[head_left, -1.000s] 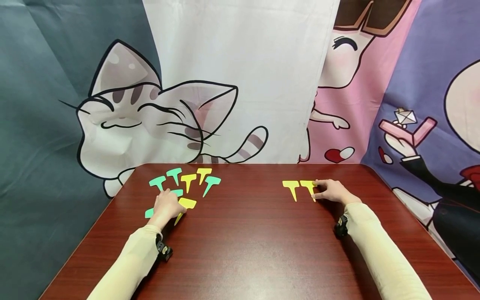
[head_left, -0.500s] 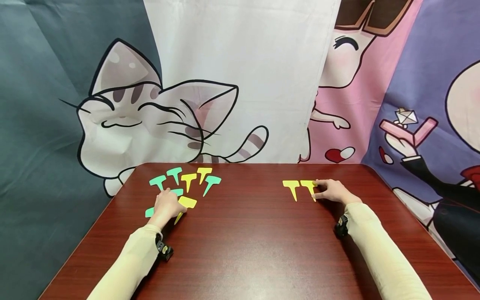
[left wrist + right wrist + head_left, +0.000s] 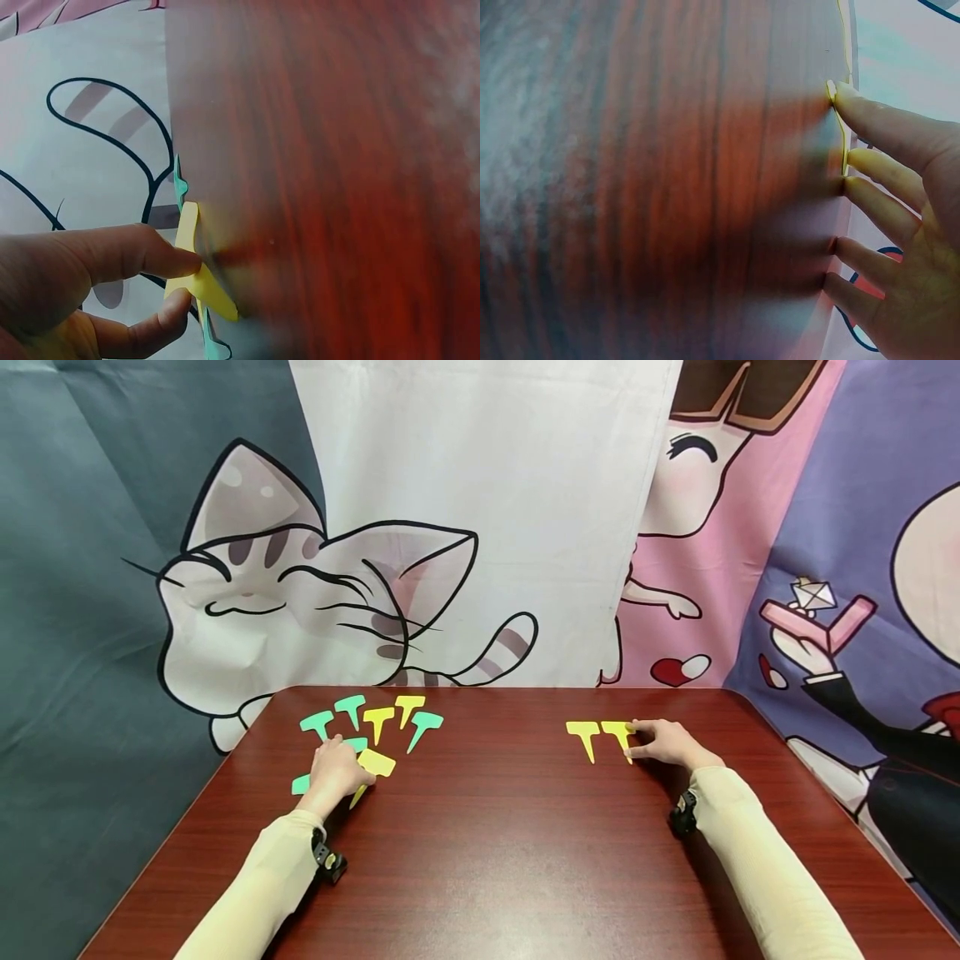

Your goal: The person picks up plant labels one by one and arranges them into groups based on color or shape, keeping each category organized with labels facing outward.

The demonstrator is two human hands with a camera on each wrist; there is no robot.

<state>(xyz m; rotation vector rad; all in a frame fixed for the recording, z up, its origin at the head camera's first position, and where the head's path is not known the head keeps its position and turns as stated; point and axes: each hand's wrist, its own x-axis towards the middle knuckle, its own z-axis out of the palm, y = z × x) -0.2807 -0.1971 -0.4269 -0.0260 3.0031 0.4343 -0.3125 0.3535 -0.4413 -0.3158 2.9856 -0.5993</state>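
My left hand (image 3: 335, 770) pinches a yellow T-shaped plant label (image 3: 377, 763) between thumb and finger. In the left wrist view this label (image 3: 196, 277) stands tilted, its stem toward the table. Around that hand lie several green T-shaped labels, one green label (image 3: 426, 721) to its right, and two yellow labels, one yellow label (image 3: 378, 715) just beyond. Far to the right, my right hand (image 3: 663, 743) holds another yellow plant label (image 3: 617, 727) lying flat, thumb by its stem and forefinger at its head. The other fingertips (image 3: 836, 246) rest on the table.
A yellow label (image 3: 582, 728) lies left of the one at my right hand. The dark red wooden table (image 3: 495, 843) ends at a printed cloth backdrop (image 3: 495, 527) with cartoon figures. A partly hidden green label (image 3: 300, 785) lies left of my left hand.
The head of the yellow label in my left hand has risen slightly and shifted a little right. My right hand and the labels by it stay in place.
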